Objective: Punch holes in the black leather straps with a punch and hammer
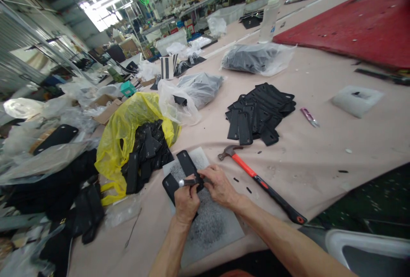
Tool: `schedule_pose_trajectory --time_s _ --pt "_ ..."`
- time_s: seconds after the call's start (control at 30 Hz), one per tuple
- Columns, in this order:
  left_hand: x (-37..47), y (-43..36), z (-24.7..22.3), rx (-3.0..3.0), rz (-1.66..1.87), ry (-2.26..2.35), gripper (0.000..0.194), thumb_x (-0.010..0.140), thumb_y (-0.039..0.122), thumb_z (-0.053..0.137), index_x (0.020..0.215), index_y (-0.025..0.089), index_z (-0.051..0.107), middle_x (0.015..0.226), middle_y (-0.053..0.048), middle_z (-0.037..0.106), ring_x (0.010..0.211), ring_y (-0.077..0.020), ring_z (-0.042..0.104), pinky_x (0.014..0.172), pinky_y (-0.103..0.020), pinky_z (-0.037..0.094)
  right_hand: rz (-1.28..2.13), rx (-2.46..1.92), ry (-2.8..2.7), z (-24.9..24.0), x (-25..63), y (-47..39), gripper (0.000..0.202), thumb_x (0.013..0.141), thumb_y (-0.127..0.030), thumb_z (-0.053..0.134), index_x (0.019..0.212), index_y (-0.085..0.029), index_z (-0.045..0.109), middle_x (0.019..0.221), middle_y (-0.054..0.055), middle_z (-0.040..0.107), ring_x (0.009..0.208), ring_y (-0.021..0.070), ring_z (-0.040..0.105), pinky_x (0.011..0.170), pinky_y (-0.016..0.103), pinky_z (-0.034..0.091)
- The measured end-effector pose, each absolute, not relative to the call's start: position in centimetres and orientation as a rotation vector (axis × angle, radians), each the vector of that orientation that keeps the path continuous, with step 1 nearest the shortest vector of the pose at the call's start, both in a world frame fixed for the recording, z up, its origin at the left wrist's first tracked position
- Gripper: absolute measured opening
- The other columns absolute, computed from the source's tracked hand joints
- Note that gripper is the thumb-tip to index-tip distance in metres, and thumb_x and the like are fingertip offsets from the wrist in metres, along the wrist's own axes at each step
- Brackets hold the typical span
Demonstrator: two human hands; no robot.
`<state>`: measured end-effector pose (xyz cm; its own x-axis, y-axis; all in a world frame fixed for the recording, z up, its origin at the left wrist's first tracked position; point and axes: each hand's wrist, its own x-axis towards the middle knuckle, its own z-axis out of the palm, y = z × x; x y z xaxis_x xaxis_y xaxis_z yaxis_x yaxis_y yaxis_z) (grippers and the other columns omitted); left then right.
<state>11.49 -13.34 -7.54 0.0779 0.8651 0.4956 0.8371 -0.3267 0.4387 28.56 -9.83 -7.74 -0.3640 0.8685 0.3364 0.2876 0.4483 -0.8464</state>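
Head view: gripping metal tool point(188, 182) in left hand point(186, 202), with right hand point(221, 186)'s hold unclear; best steadied near black strip point(185, 162) at twelve o'clock.

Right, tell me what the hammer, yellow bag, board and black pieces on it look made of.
Hammer: dull grey-brown metal head, likely steel; smooth red-and-black handle, probably plastic or rubber.
Yellow bag: thin plastic film, judging by its creases and shine.
Board: pale, flat, dark-speckled; perhaps plastic, but stone is possible.
Black pieces: smooth, fairly matte; leather or imitation, can't tell which.
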Motion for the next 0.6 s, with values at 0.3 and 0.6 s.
schedule_pose_trajectory --time_s 0.3,0.6 --pt "11.7 -13.3 -7.5 2.247 1.063 1.799 0.023 0.088 0.015 0.051 0.105 0.017 0.066 0.100 -0.010 0.075 0.096 -0.0235 0.071 0.085 -0.036 0.058 0.747 -1.098 -1.932 -6.7 30.7 -9.8 0.056 0.077 -0.007 0.053 0.131 -0.021 0.048 0.122 0.010 0.058 0.112 0.0269 0.048 0.098 0.046 0.039" --pt "11.6 -13.5 -8.0 2.261 1.083 1.848 0.020 0.088 0.016 0.053 0.103 0.016 0.066 0.098 -0.011 0.075 0.090 -0.0248 0.072 0.081 -0.037 0.058 0.367 -1.878 -2.103 -5.9 40.2 -10.3 0.018 0.083 -0.021 0.060 0.099 -0.016 0.060 0.097 0.014 0.060 0.089 0.0273 0.055 0.076 0.037 0.041"
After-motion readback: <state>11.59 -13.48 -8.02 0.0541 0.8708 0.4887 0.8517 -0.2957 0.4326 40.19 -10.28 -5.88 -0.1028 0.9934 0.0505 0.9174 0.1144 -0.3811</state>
